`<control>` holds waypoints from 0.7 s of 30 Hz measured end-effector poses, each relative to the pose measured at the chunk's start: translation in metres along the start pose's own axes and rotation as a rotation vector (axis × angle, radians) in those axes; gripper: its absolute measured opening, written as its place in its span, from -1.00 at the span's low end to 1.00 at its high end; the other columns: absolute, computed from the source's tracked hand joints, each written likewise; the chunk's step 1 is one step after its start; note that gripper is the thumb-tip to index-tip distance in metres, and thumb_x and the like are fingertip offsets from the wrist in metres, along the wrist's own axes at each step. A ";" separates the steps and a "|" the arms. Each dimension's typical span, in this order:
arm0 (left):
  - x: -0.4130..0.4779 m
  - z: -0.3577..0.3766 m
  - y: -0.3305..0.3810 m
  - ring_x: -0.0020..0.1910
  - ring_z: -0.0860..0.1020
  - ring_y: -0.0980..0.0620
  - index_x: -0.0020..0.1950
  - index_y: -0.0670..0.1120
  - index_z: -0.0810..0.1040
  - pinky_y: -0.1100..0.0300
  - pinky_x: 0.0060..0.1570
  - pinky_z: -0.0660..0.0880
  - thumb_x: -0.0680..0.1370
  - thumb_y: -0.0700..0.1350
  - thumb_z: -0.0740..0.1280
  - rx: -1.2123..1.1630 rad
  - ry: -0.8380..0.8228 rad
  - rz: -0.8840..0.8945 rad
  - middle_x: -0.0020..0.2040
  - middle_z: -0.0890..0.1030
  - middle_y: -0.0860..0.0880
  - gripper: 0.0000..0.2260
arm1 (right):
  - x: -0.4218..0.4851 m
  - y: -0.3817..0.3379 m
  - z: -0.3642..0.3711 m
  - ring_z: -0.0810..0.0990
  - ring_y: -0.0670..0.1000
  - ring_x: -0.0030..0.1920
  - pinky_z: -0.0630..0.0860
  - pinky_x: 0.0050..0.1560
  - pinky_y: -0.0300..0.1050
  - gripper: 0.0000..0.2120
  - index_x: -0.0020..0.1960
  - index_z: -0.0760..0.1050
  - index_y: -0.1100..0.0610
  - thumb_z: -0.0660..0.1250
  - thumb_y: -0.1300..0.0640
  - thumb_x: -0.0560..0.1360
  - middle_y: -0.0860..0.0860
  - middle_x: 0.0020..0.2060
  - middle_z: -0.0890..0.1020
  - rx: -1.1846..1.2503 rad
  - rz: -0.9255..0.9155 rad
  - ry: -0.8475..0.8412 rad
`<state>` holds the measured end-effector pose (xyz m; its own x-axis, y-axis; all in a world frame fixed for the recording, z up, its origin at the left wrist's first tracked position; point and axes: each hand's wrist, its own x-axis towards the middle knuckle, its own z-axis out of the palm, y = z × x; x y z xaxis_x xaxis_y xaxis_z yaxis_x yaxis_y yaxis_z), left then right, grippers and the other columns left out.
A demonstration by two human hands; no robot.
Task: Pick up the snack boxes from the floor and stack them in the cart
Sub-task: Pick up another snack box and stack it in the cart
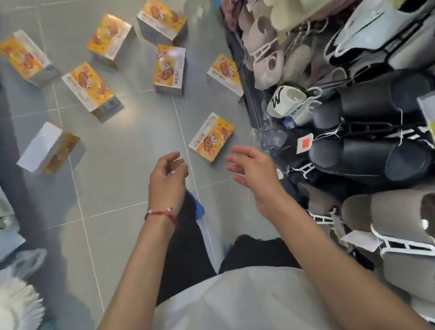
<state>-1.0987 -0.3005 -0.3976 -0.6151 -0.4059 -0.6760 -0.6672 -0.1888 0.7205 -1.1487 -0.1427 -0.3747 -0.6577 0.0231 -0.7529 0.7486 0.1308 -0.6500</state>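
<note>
Both hands are empty, fingers loose: left hand (167, 178), right hand (250, 169). The nearest snack box (211, 137) lies on the floor (127, 157) just beyond them. Grab its two long sides. No cart shows.

A person, seen from above through their own head camera, wears a plain off-white shirt (232, 322) that fills the lower middle of the view, and black trousers (185, 252) cover both legs beyond it. Both forearms are bare, and a thin red cord bracelet (161, 214) strung with a few small white beads circles the wrist of the left hand (167, 178), while the right hand (252, 170) and its wrist are bare. A bright blue shoe (198, 206) with a white edge shows past the trouser leg.
</note>
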 end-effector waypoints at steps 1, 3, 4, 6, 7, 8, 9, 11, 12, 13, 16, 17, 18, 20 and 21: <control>0.015 -0.002 0.009 0.09 0.62 -0.08 0.25 -0.04 0.53 -0.04 0.28 0.50 0.60 -0.23 0.28 0.018 0.003 -0.010 0.15 0.61 -0.08 -0.75 | 0.012 -0.009 0.009 0.66 -0.07 0.04 0.56 0.09 -0.18 -0.82 0.17 0.60 0.01 0.31 0.20 0.64 0.02 0.13 0.71 -0.009 0.013 0.003; 0.044 -0.003 0.026 0.07 0.62 -0.08 0.20 0.00 0.54 -0.06 0.28 0.50 0.60 -0.23 0.27 0.055 -0.009 -0.010 0.12 0.62 -0.05 -0.77 | 0.039 -0.026 0.028 0.66 -0.11 -0.01 0.55 0.04 -0.20 -0.78 0.24 0.61 0.05 0.32 0.18 0.63 0.03 0.17 0.70 -0.027 0.008 0.004; 0.060 -0.003 0.033 0.06 0.62 -0.07 0.19 0.01 0.54 -0.06 0.28 0.50 0.60 -0.23 0.27 0.073 -0.018 -0.014 0.10 0.62 -0.03 -0.78 | 0.054 -0.035 0.035 0.66 -0.12 -0.02 0.54 0.02 -0.21 -0.78 0.25 0.61 0.05 0.32 0.18 0.63 0.02 0.17 0.70 -0.031 0.008 0.013; 0.088 -0.001 0.043 0.04 0.61 -0.06 0.18 0.01 0.54 -0.08 0.28 0.51 0.59 -0.22 0.27 0.089 -0.033 -0.041 0.04 0.63 0.00 -0.79 | 0.081 -0.050 0.045 0.67 -0.11 -0.02 0.54 0.03 -0.17 -0.80 0.14 0.63 -0.03 0.31 0.19 0.62 0.01 0.15 0.71 -0.034 0.008 0.042; 0.101 0.001 0.046 0.03 0.61 -0.06 0.18 0.01 0.55 -0.08 0.28 0.51 0.59 -0.21 0.28 0.087 -0.036 -0.061 0.03 0.63 0.01 -0.79 | 0.094 -0.056 0.047 0.67 -0.10 0.01 0.55 0.05 -0.16 -0.81 0.07 0.63 -0.05 0.31 0.20 0.61 0.00 0.14 0.71 -0.039 0.003 0.054; 0.113 0.004 0.045 0.04 0.62 -0.06 0.19 0.00 0.55 -0.07 0.27 0.51 0.59 -0.20 0.28 0.083 -0.030 -0.084 0.03 0.64 0.01 -0.79 | 0.108 -0.060 0.050 0.67 -0.08 0.03 0.55 0.06 -0.15 -0.80 0.02 0.63 -0.06 0.31 0.21 0.60 0.00 0.13 0.72 -0.041 -0.002 0.067; 0.125 0.007 0.044 0.07 0.62 -0.07 0.21 -0.01 0.55 -0.07 0.27 0.51 0.59 -0.18 0.28 0.084 -0.023 -0.108 0.06 0.64 -0.01 -0.79 | 0.123 -0.063 0.052 0.67 -0.07 0.03 0.55 0.05 -0.14 -0.79 0.00 0.63 -0.05 0.31 0.23 0.58 0.01 0.11 0.73 -0.049 -0.006 0.083; 0.150 0.016 0.038 0.10 0.63 -0.08 0.28 -0.05 0.55 -0.06 0.27 0.52 0.61 -0.15 0.28 0.084 -0.008 -0.158 0.13 0.64 -0.07 -0.75 | 0.159 -0.064 0.053 0.67 -0.02 0.03 0.59 0.06 -0.08 -0.79 -0.02 0.64 -0.04 0.32 0.25 0.57 0.04 0.09 0.74 -0.087 0.000 0.097; 0.164 0.021 0.034 0.09 0.63 -0.07 0.29 -0.06 0.54 -0.05 0.27 0.52 0.61 -0.14 0.27 0.085 0.000 -0.181 0.16 0.64 -0.10 -0.74 | 0.177 -0.062 0.054 0.69 0.02 0.05 0.62 0.11 -0.01 -0.80 -0.01 0.64 -0.04 0.33 0.24 0.56 0.05 0.10 0.73 -0.108 0.005 0.104; 0.176 0.027 0.028 0.06 0.62 -0.05 0.30 -0.07 0.54 -0.03 0.26 0.53 0.61 -0.14 0.27 0.086 0.009 -0.206 0.16 0.63 -0.13 -0.73 | 0.196 -0.057 0.053 0.70 0.07 0.08 0.63 0.18 0.07 -0.81 -0.01 0.64 -0.04 0.33 0.23 0.55 0.06 0.09 0.73 -0.137 0.010 0.116; 0.214 0.044 0.006 -0.02 0.60 0.00 0.31 -0.08 0.55 0.09 0.14 0.55 0.61 -0.15 0.26 0.052 0.070 -0.274 0.15 0.64 -0.13 -0.72 | 0.250 -0.038 0.047 0.69 0.09 0.11 0.62 0.25 0.16 -0.80 -0.02 0.64 -0.04 0.34 0.24 0.58 0.09 0.11 0.73 -0.237 0.024 0.113; 0.225 0.050 -0.004 -0.02 0.60 0.01 0.31 -0.09 0.55 0.15 0.06 0.55 0.61 -0.17 0.26 0.023 0.091 -0.300 0.14 0.63 -0.11 -0.72 | 0.267 -0.030 0.044 0.68 0.07 0.12 0.61 0.26 0.13 -0.80 0.00 0.65 -0.04 0.33 0.24 0.58 0.09 0.13 0.72 -0.280 0.028 0.110; 0.237 0.057 -0.013 -0.03 0.60 0.02 0.31 -0.11 0.54 0.20 -0.02 0.53 0.61 -0.19 0.26 -0.014 0.104 -0.335 0.13 0.63 -0.09 -0.72 | 0.284 -0.024 0.040 0.67 0.06 0.13 0.61 0.27 0.10 -0.80 0.01 0.65 -0.03 0.33 0.24 0.58 0.08 0.14 0.71 -0.317 0.035 0.110; 0.259 0.073 -0.036 -0.01 0.61 -0.02 0.31 -0.14 0.54 0.19 -0.05 0.53 0.61 -0.23 0.26 -0.072 0.103 -0.422 0.12 0.62 -0.10 -0.73 | 0.316 -0.011 0.032 0.66 0.00 0.06 0.62 0.20 0.00 -0.80 0.03 0.63 0.00 0.31 0.26 0.59 0.04 0.07 0.70 -0.363 0.054 0.112; 0.269 0.081 -0.049 0.02 0.62 -0.05 0.30 -0.15 0.54 0.11 0.00 0.54 0.61 -0.24 0.25 -0.077 0.095 -0.462 0.14 0.63 -0.12 -0.73 | 0.332 -0.005 0.029 0.64 -0.08 -0.05 0.62 0.08 -0.08 -0.81 0.06 0.63 0.03 0.29 0.26 0.60 0.01 0.00 0.68 -0.379 0.068 0.112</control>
<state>-1.2657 -0.3280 -0.6275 -0.2183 -0.3428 -0.9137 -0.8263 -0.4332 0.3599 -1.3679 -0.1643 -0.6245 -0.6283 0.1492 -0.7635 0.7208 0.4808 -0.4992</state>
